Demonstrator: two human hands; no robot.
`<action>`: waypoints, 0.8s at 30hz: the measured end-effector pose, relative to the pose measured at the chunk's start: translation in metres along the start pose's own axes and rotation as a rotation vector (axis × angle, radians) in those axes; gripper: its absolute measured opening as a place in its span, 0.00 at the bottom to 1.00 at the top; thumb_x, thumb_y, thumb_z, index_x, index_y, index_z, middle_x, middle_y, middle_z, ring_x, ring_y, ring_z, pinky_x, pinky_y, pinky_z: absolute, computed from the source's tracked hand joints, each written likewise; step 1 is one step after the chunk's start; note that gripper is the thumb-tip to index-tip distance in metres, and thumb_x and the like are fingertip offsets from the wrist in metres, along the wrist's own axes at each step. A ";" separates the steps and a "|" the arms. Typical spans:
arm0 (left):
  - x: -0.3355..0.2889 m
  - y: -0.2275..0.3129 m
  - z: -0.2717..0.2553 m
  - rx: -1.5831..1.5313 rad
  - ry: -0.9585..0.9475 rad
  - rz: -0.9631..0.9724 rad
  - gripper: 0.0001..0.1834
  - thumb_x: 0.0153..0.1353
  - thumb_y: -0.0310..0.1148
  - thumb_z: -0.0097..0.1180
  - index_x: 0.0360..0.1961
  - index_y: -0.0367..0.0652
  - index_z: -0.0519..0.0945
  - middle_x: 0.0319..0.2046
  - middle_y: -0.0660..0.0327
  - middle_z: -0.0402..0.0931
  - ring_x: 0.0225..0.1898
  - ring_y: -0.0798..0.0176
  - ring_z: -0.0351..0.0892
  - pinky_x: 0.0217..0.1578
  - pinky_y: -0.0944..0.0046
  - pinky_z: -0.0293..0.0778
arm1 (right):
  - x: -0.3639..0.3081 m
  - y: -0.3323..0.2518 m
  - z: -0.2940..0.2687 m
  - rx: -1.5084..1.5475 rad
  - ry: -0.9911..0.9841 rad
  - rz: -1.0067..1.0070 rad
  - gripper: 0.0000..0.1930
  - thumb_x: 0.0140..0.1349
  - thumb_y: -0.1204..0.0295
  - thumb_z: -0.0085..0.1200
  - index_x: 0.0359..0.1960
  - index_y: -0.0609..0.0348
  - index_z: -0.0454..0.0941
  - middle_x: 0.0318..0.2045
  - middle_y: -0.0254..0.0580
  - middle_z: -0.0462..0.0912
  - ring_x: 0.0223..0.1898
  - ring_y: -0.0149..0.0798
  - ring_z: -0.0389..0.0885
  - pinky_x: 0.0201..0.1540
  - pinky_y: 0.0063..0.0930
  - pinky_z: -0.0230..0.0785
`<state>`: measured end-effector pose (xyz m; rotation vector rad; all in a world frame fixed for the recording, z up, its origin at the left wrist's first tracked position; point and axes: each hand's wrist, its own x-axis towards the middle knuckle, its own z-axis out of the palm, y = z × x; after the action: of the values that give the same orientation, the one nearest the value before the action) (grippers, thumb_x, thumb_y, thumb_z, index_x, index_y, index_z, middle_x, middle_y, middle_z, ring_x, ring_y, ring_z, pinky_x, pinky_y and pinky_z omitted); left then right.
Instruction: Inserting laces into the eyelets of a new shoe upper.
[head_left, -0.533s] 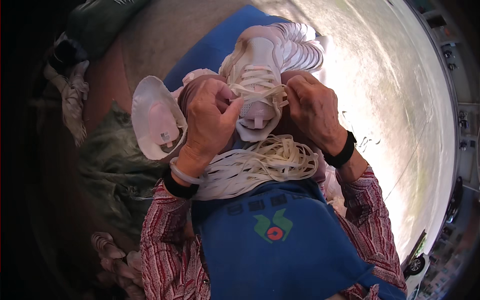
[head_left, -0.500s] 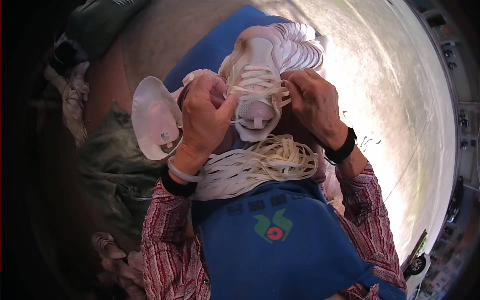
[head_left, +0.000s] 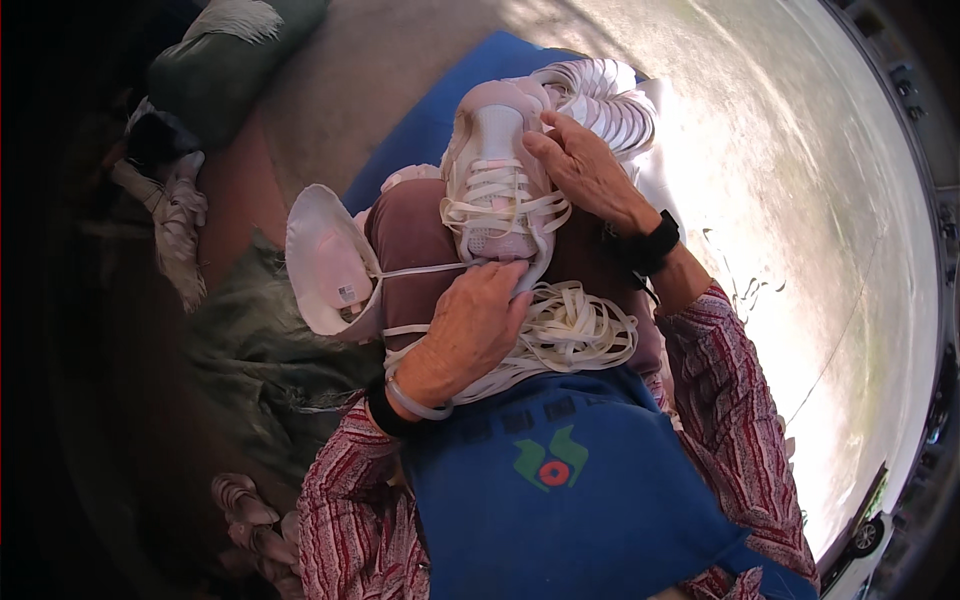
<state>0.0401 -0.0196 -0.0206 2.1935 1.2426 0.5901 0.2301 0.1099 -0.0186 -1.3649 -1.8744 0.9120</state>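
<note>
A pale pink and white sneaker upper [head_left: 495, 128] rests on my lap, toe pointing away from me. White laces [head_left: 497, 183] cross its front in rows and hang loosely over both sides. My left hand [head_left: 472, 322] has its fingers bent over the tongue end, gripping the opening; the thumb is partly hidden. Alongside the toe, my right hand [head_left: 590, 172] lies open with extended fingers against the upper's right side. Below the upper, a bundle of loose white laces [head_left: 582, 328] spreads over my lap, partly under my left forearm.
Another white and pink upper [head_left: 318, 262] lies by my left knee. Stacked curved pieces [head_left: 605, 105] sit beyond the toe on blue cloth [head_left: 420, 112]. Dark green sacking [head_left: 270, 345] covers the ground at left. My blue apron [head_left: 610, 470] covers my lap.
My hands have left the laces at the sides. The left moved down to the tongue end; the right moved up beside the toe. The loose lace ends now lie over the upper.
</note>
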 end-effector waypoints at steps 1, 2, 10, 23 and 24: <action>0.000 -0.001 0.001 0.007 0.006 0.003 0.17 0.61 0.30 0.58 0.49 0.33 0.75 0.39 0.46 0.77 0.43 0.42 0.77 0.45 0.50 0.74 | 0.000 0.000 -0.003 0.001 0.003 -0.009 0.29 0.71 0.55 0.45 0.57 0.76 0.70 0.47 0.59 0.82 0.45 0.43 0.82 0.50 0.33 0.72; 0.001 -0.001 0.003 -0.048 0.005 -0.027 0.17 0.61 0.30 0.58 0.49 0.33 0.75 0.38 0.46 0.77 0.42 0.42 0.77 0.45 0.49 0.74 | -0.003 0.000 -0.007 0.160 -0.031 0.060 0.25 0.71 0.59 0.47 0.55 0.74 0.73 0.45 0.52 0.83 0.43 0.36 0.81 0.47 0.28 0.72; 0.005 -0.014 0.011 -0.556 0.060 -0.247 0.15 0.68 0.37 0.56 0.50 0.40 0.81 0.41 0.47 0.82 0.44 0.50 0.82 0.47 0.58 0.75 | -0.010 -0.027 -0.008 1.055 -0.155 0.311 0.19 0.73 0.61 0.47 0.48 0.67 0.80 0.41 0.40 0.85 0.41 0.29 0.83 0.48 0.24 0.75; -0.026 -0.064 -0.080 -1.370 0.224 -0.231 0.16 0.74 0.35 0.45 0.50 0.33 0.78 0.36 0.61 0.81 0.36 0.72 0.79 0.44 0.69 0.76 | -0.034 0.000 0.005 0.100 -0.050 -0.112 0.19 0.65 0.62 0.58 0.49 0.66 0.77 0.33 0.39 0.80 0.32 0.32 0.77 0.37 0.27 0.72; -0.015 -0.050 -0.083 -1.381 0.217 -0.231 0.16 0.74 0.35 0.45 0.50 0.33 0.78 0.36 0.61 0.81 0.36 0.72 0.79 0.44 0.69 0.76 | -0.035 0.006 0.006 0.111 -0.039 -0.108 0.21 0.58 0.66 0.64 0.49 0.66 0.77 0.34 0.43 0.80 0.34 0.35 0.78 0.38 0.29 0.72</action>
<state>-0.0490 0.0088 0.0084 0.8355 0.7240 1.1396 0.2373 0.0766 -0.0298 -1.1765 -1.8778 0.9782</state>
